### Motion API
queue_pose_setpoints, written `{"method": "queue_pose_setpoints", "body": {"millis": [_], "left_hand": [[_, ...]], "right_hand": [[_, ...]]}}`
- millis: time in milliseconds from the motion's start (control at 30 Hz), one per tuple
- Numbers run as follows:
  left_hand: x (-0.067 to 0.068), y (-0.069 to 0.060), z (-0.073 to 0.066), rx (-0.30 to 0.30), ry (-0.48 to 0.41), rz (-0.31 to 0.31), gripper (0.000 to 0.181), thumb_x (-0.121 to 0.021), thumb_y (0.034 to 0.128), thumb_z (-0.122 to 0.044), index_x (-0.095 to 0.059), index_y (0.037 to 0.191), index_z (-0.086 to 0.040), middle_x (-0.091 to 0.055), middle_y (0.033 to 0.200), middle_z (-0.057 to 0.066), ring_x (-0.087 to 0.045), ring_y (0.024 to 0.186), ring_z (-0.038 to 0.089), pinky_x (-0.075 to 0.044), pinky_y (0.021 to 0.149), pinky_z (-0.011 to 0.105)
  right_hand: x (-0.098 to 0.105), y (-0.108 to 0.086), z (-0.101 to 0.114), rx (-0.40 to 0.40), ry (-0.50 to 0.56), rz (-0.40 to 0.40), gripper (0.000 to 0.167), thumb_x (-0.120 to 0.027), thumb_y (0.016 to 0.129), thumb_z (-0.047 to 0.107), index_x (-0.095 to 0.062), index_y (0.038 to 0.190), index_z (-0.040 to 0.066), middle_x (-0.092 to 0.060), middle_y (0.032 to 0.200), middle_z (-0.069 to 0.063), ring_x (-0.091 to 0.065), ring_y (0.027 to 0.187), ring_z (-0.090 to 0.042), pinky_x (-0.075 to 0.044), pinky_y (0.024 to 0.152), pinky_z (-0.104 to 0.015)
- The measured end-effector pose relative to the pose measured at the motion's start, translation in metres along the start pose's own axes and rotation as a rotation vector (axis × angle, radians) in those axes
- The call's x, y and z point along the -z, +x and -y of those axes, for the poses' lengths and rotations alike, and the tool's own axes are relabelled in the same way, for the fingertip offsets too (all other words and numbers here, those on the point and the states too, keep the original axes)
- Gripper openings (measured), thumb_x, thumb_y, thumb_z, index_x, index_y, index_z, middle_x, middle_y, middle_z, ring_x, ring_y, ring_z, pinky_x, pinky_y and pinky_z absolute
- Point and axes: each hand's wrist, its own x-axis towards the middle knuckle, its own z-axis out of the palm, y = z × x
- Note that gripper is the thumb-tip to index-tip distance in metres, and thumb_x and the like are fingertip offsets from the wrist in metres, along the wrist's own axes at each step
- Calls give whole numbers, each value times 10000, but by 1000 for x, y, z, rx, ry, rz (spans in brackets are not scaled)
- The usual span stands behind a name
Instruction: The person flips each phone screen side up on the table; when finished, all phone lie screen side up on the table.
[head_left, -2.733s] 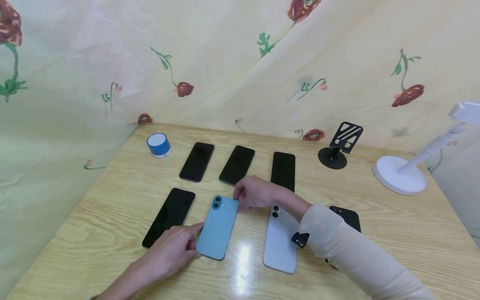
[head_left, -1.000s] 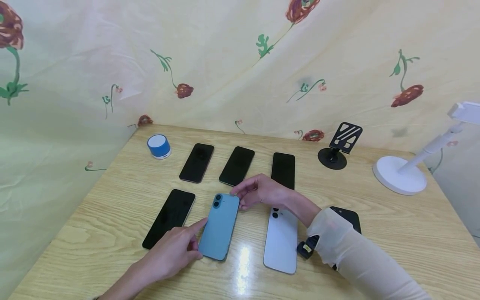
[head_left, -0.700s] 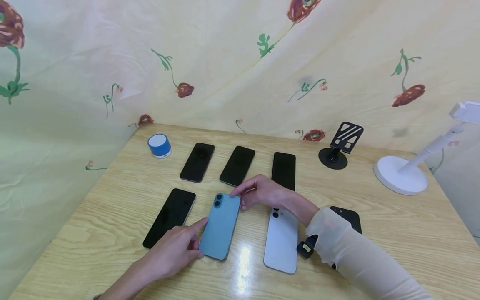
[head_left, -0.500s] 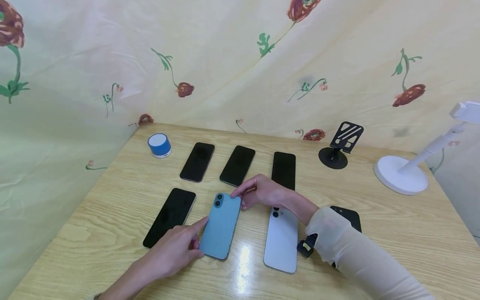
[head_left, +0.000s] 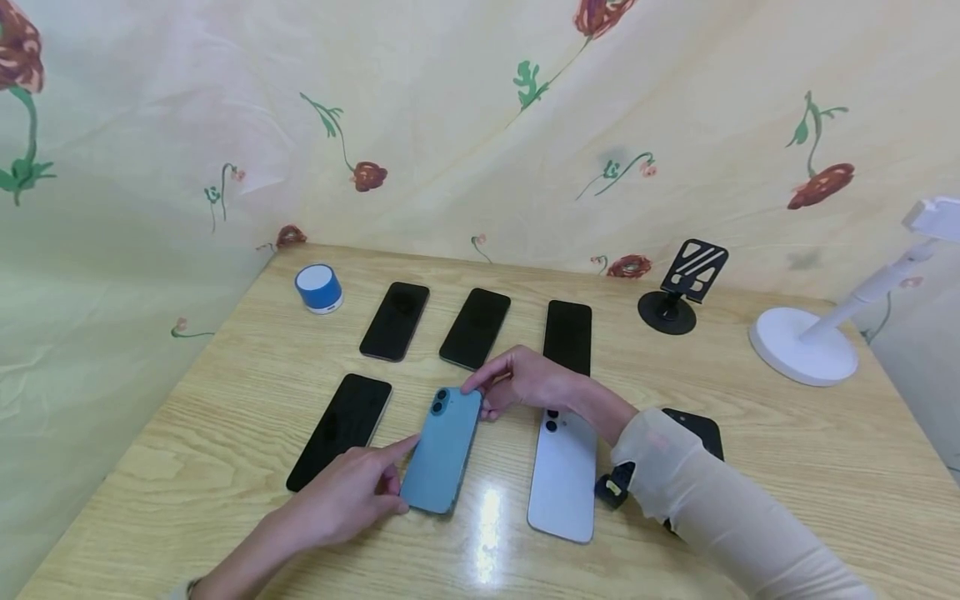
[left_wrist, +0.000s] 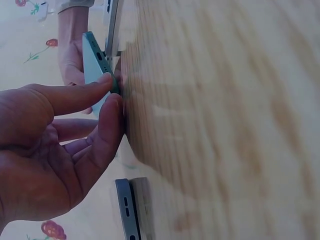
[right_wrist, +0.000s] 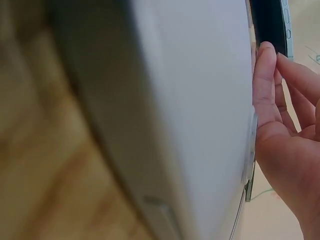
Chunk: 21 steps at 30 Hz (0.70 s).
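Note:
A light-blue phone [head_left: 438, 457] lies back up, its two camera lenses at the far left corner. My left hand [head_left: 348, 496] holds its near-left edge, index finger along the side and thumb at the lower corner. The right hand [head_left: 525, 382] pinches the far right corner, index finger on top. In the left wrist view the phone [left_wrist: 91, 67] is tilted, one long side off the table. Its dark screen face [right_wrist: 267, 22] shows beside the right fingers in the right wrist view. A white phone [head_left: 562, 483] lies under the right forearm.
Black-screened phones lie around: left [head_left: 341, 432], back left [head_left: 395, 321], back middle [head_left: 476, 327] and back right [head_left: 568, 333]. A dark phone [head_left: 697, 429] is partly under the right sleeve. Behind stand a blue speaker-like cylinder [head_left: 318, 289], a black phone stand [head_left: 678, 287] and a white lamp [head_left: 804, 346].
The blue phone has shifted slightly right and tilted up. The right index finger has straightened onto its far corner; the left hand has followed slightly right.

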Motion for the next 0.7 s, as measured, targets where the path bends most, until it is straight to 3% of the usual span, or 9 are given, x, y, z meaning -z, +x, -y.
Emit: {"method": "queue_pose_setpoints", "body": {"millis": [200,500,700], "left_hand": [[0,0,1,19,-5,13,766,-833,905,-127,-473,1569,-2,-610,790,-114,-520,701,75,-422,637,239],[-6,1,-6,-25,63,-23,847,-909,839,-281,-521,1518,43,-566,734,-115,-494,652,54,-404,586,226],[-8,2,-13,8,86,-22,904,-915,819,-410,-533,1520,15,-554,739,-71,-517,672,76,-394,582,223]], "right_hand": [[0,1,-1,11,18,17,330,-650,971,-92,-758,1264,15,-780,1121,-136,-726,862,-218,-639,846,-343],[0,-3,0,17,4,17,316,-648,987,-69,-760,1266,29,-771,1112,-124,-722,865,-211,-639,843,-342],[0,-5,5,27,-22,6,308,-646,989,-67,-768,1253,37,-767,1096,-116,-726,862,-212,-643,841,-352]]}}
